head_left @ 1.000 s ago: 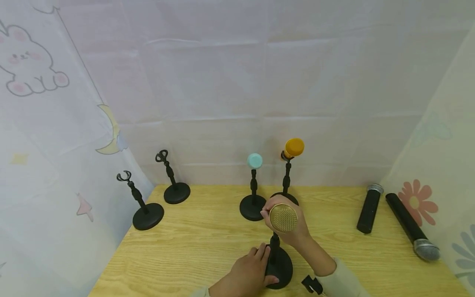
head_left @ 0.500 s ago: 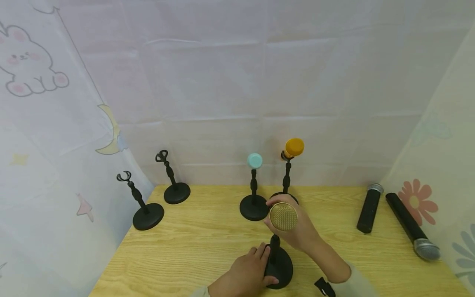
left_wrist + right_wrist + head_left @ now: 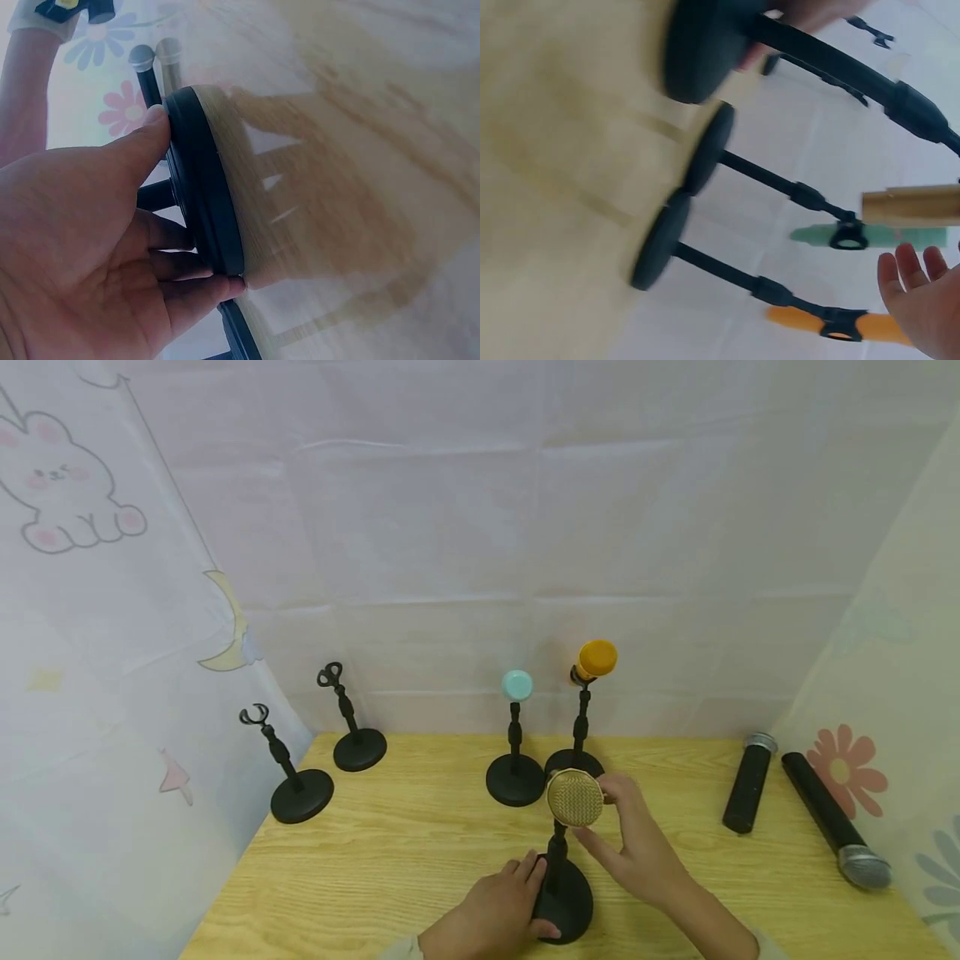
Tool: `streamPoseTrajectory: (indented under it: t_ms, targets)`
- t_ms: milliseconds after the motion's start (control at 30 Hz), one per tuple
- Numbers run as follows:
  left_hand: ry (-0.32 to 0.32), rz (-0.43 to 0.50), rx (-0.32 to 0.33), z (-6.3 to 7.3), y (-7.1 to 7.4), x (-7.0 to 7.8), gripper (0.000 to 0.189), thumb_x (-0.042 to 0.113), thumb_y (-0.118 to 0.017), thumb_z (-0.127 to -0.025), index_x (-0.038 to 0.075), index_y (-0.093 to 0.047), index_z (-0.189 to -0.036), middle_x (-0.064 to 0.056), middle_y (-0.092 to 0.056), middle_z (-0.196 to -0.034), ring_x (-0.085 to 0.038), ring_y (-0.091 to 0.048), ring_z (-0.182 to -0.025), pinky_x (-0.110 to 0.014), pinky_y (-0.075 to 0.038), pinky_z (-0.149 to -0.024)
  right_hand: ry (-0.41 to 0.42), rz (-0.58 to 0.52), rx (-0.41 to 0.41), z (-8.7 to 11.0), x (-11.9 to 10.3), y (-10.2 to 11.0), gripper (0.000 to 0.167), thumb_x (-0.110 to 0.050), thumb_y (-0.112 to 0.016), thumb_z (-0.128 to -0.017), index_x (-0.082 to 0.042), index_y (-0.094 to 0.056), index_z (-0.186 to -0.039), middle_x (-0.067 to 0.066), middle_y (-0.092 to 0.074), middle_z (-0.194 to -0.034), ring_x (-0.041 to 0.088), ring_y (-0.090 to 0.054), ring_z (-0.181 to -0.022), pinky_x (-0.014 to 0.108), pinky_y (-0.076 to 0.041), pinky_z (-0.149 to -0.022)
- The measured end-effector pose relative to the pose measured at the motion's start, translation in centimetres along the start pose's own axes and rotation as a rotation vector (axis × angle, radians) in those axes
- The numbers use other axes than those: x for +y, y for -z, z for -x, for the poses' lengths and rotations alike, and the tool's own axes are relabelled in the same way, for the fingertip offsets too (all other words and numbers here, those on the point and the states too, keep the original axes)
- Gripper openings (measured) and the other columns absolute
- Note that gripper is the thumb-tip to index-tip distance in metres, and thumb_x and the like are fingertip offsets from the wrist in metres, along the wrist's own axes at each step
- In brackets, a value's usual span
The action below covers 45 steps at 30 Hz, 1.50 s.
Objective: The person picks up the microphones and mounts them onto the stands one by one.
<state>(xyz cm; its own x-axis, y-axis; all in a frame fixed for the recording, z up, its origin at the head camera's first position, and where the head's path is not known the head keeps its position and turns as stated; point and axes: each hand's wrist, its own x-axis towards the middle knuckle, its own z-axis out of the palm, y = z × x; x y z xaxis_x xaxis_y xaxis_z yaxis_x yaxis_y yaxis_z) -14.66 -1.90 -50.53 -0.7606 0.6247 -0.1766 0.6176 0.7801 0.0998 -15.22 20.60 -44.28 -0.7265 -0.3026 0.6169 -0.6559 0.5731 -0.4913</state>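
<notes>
A gold microphone (image 3: 575, 797) with a mesh head sits atop the nearest black microphone stand (image 3: 567, 902), its head facing up at the head camera. My left hand (image 3: 495, 906) grips that stand's round base (image 3: 206, 187), with thumb and fingers at its rim in the left wrist view. Beside the microphone, my right hand (image 3: 637, 847) has its fingers spread loosely around the right side of the head. The right wrist view shows those fingers (image 3: 907, 270) relaxed near the gold handle (image 3: 911, 206); whether they touch it I cannot tell. The stand's clip is hidden from above.
Behind stand two more stands, bearing a mint-green microphone (image 3: 517, 686) and an orange microphone (image 3: 597, 658). Two bare stands (image 3: 302, 795) are at the back left. On the right lie two black microphones (image 3: 747, 785) with silver heads. Cloth walls (image 3: 420, 527) enclose the table.
My right hand has loosened from around the gold microphone and shifted right, its fingers now apart. The microphone stays at the top of the stand; my left hand keeps its place on the base.
</notes>
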Motion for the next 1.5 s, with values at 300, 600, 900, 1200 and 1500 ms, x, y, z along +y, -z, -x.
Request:
streamPoseTrajectory:
  t_ms: [300, 600, 900, 1200, 1500]
  targets:
    - [-0.015, -0.014, 0.018, 0.3, 0.2, -0.2, 0.090, 0.073, -0.051, -0.090, 0.015, -0.039, -0.157, -0.003, -0.039, -0.160, -0.017, -0.049, -0.137, -0.027, -0.054, -0.093, -0.170, 0.053, -0.262, 2.4, 1.1, -1.4, 0.060, -0.040, -0.067, -0.098, -0.027, -0.039, -0.149, -0.005, -0.049, -0.142, 0.018, -0.053, -0.130, 0.048, -0.051, -0.100]
    - [-0.029, 0.021, 0.007, 0.5, 0.5, -0.4, 0.090, 0.072, -0.049, -0.091, 0.013, -0.037, -0.158, -0.004, -0.036, -0.162, -0.018, -0.048, -0.139, -0.029, -0.054, -0.094, -0.216, 0.135, -0.501, 3.6, 1.1, -2.8, 0.059, -0.041, -0.069, -0.096, -0.009, -0.054, -0.143, 0.008, -0.054, -0.143, 0.028, -0.059, -0.127, 0.047, -0.052, -0.098]
    - [-0.039, 0.015, -0.003, 0.6, 0.4, -0.4, 0.088, 0.070, -0.046, -0.093, 0.011, -0.037, -0.157, -0.005, -0.036, -0.162, -0.019, -0.047, -0.140, -0.029, -0.051, -0.100, -0.206, 0.188, -0.661, 4.9, 1.3, -3.3, 0.064, -0.047, -0.070, -0.094, 0.001, -0.061, -0.135, 0.015, -0.058, -0.136, 0.033, -0.062, -0.120, 0.047, -0.055, -0.091]
    - [-0.043, 0.018, -0.004, 0.7, 0.5, -0.3, 0.087, 0.069, -0.047, -0.094, 0.011, -0.038, -0.157, -0.005, -0.036, -0.162, -0.017, -0.046, -0.141, -0.028, -0.050, -0.102, -0.152, 0.210, -0.689, 5.1, 1.2, -3.3, 0.062, -0.048, -0.067, -0.095, -0.004, -0.062, -0.138, 0.010, -0.055, -0.140, 0.030, -0.060, -0.123, 0.046, -0.055, -0.092]
    - [-0.032, 0.001, 0.021, 1.0, 0.4, -0.6, 0.086, 0.069, -0.047, -0.094, 0.009, -0.040, -0.156, -0.007, -0.039, -0.160, -0.017, -0.044, -0.142, -0.027, -0.049, -0.102, -0.111, 0.228, -0.691, 5.0, 1.0, -3.7, 0.063, -0.051, -0.064, -0.096, -0.006, -0.062, -0.139, 0.007, -0.055, -0.143, 0.027, -0.059, -0.125, 0.044, -0.055, -0.094]
